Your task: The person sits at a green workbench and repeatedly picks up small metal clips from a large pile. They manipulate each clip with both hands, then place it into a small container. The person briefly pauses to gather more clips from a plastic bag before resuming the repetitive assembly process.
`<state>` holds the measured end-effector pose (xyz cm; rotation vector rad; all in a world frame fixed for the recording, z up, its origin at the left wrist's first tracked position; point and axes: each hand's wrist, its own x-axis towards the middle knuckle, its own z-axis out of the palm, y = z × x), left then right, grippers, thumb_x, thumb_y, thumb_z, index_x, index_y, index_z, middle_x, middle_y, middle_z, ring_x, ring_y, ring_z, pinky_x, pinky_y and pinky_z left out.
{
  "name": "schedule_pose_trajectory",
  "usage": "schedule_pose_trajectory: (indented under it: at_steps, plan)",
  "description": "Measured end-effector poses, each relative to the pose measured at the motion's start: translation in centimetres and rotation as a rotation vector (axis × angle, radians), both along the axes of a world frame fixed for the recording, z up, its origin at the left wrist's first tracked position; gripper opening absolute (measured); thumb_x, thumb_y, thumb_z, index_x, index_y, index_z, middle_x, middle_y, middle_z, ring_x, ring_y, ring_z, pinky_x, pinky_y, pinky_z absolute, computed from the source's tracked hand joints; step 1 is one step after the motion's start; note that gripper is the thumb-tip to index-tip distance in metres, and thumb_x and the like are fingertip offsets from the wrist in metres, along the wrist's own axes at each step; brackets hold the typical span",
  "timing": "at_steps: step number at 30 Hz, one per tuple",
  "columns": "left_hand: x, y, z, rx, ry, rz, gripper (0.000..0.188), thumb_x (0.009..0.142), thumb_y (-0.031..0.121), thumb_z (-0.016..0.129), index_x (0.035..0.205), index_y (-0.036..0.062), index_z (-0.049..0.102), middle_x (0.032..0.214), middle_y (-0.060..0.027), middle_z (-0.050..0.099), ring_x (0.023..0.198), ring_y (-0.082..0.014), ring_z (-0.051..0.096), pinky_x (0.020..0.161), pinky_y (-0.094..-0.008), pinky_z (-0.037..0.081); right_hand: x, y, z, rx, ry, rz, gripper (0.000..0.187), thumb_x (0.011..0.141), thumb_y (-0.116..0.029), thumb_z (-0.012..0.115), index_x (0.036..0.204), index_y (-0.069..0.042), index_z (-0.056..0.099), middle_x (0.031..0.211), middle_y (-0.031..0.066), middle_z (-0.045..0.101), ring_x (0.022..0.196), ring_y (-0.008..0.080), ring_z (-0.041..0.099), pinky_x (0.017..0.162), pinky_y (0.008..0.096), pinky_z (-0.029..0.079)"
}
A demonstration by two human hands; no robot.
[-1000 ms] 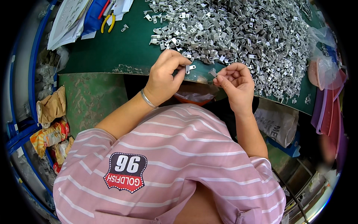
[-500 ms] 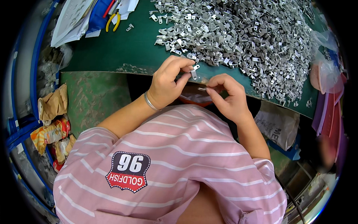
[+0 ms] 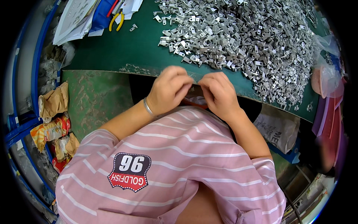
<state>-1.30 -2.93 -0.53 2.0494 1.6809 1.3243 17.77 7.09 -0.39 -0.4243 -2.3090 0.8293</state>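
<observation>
My left hand (image 3: pixel 169 89), with a metal bangle (image 3: pixel 148 107) at the wrist, is closed in a pinch just off the table's near edge. It is slightly smeared by motion. My right hand (image 3: pixel 220 93) is pinched shut close beside it, the fingertips of both hands nearly meeting. Whatever sits between the fingers of either hand is hidden. Beyond them, a large heap of small silvery bent metal brackets (image 3: pixel 238 41), each with a hole, covers much of the green table (image 3: pixel 108 52). Below the hands, part of a reddish container (image 3: pixel 194 104) shows above my lap.
Yellow-handled pliers (image 3: pixel 116 21) and papers (image 3: pixel 72 22) lie at the far left, near one stray bracket (image 3: pixel 133 27). Blue-framed shelving (image 3: pixel 36 56) stands left, with brown paper bags (image 3: pixel 54 100). Clear plastic bags (image 3: pixel 328 74) and a white sack (image 3: pixel 278 127) are at right.
My hands have come closer together. The bracket that showed in my left fingers and the small metal piece in my right fingers are out of sight now. The view has shifted slightly.
</observation>
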Motion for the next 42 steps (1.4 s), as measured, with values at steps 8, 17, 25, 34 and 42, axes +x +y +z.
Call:
schedule_pose_trajectory:
  at_steps: [8,17,25,34,42]
  plan:
    - [-0.6,3.1,0.3,-0.129,0.029,0.164,0.036,0.081,0.0,0.077,0.115,0.0009,0.066,0.11,-0.0139,0.061,0.087,-0.0267,0.062,0.073,-0.0336,0.053,0.2,-0.4,0.1,0.092,0.028,-0.059,0.029,0.074,0.005,0.069,0.101,-0.005,0.065,0.107,0.0102,0.066,0.097,0.0338,0.062,0.083,0.0446,0.049]
    - [-0.7,3.5,-0.3,-0.111,0.012,0.139,0.035,0.078,0.001,0.079,0.111,0.0008,0.067,0.103,-0.0125,0.063,0.078,-0.0247,0.061,0.069,-0.034,0.051,1.2,-0.4,-0.1,0.078,-0.066,0.153,0.028,0.074,-0.002,0.073,0.1,-0.006,0.067,0.107,0.0088,0.066,0.102,0.0323,0.062,0.086,0.0425,0.048]
    - [-0.6,3.7,-0.4,-0.126,-0.008,0.147,0.026,0.078,0.003,0.08,0.101,0.0015,0.069,0.094,-0.0095,0.063,0.075,-0.0227,0.06,0.067,-0.0326,0.051,-0.7,2.4,1.0,0.352,-0.046,-0.328,0.04,0.079,-0.001,0.07,0.118,-0.007,0.066,0.128,0.0108,0.064,0.119,0.0321,0.059,0.096,0.045,0.044]
    - [-0.9,3.5,-0.3,-0.061,-0.055,0.08,0.022,0.074,0.0,0.081,0.091,0.0022,0.067,0.093,-0.009,0.065,0.084,-0.0248,0.063,0.075,-0.0331,0.051,0.8,1.3,-0.8,0.292,-0.062,-0.162,0.042,0.073,0.003,0.068,0.114,-0.007,0.069,0.128,0.0096,0.064,0.11,0.0331,0.059,0.093,0.0428,0.048]
    - [-0.9,3.0,0.2,-0.118,-0.045,0.047,0.024,0.072,-0.003,0.08,0.091,0.0031,0.068,0.094,-0.0094,0.065,0.089,-0.0274,0.064,0.081,-0.0363,0.05,2.4,0.9,-1.2,0.181,0.016,-0.292,0.035,0.076,0.008,0.075,0.108,-0.003,0.067,0.114,0.014,0.064,0.101,0.0334,0.061,0.087,0.0409,0.05]
